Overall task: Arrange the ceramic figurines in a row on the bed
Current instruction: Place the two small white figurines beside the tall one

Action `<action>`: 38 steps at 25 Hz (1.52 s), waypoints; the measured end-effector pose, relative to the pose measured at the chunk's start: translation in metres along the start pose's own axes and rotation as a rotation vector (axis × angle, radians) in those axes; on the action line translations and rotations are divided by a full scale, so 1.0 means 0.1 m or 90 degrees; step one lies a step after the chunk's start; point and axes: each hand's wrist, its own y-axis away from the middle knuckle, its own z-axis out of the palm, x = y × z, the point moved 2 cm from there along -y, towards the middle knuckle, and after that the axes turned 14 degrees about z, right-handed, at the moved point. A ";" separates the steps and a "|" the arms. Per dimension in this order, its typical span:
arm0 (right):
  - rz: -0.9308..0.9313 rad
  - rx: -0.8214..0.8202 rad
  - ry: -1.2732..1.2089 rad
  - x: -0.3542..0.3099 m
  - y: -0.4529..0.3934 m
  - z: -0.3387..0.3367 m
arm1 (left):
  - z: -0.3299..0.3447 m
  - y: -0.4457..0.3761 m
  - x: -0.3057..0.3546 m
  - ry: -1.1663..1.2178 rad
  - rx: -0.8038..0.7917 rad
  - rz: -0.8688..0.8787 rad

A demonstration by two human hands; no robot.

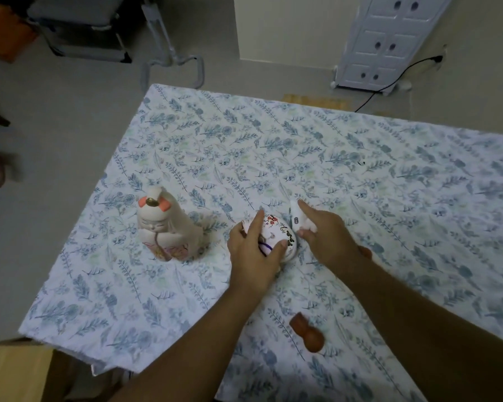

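A tall cream doll figurine (166, 227) with pink hair pieces stands upright on the floral bed sheet (360, 158). To its right, my left hand (254, 250) grips a round white figurine (276, 227) painted with red blossoms. My right hand (325, 233) holds a small white figurine (297, 217) just right of the round one, index finger stretched along it. A small brown figurine (308, 332) lies on its side nearer to me, between my forearms.
The bed's left edge and near corner (41, 329) drop to a grey floor. A cardboard box (15, 372) sits at the bottom left. A chair frame (169, 59) and a white cabinet (384, 44) with a black cable stand beyond the bed.
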 end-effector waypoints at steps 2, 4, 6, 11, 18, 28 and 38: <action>-0.017 0.013 -0.028 -0.01 0.02 -0.04 | 0.03 -0.01 0.05 0.049 0.024 0.001; -0.007 0.026 -0.050 -0.05 0.03 -0.09 | 0.07 -0.03 0.12 0.044 0.021 0.022; 0.004 0.050 -0.062 -0.06 0.04 -0.14 | 0.10 -0.08 0.16 0.028 0.026 0.035; 0.003 0.057 -0.053 -0.10 0.11 -0.15 | -0.05 -0.18 0.14 -0.074 0.035 0.062; -0.082 0.103 0.029 -0.22 0.19 0.18 | -0.17 -0.35 0.23 -0.238 -0.038 0.059; -0.044 0.106 -0.020 -0.24 0.26 0.26 | -0.27 -0.20 0.04 -0.171 -0.111 0.148; 0.007 0.124 -0.074 -0.36 0.57 0.19 | -0.38 -0.13 0.08 -0.120 -0.161 0.163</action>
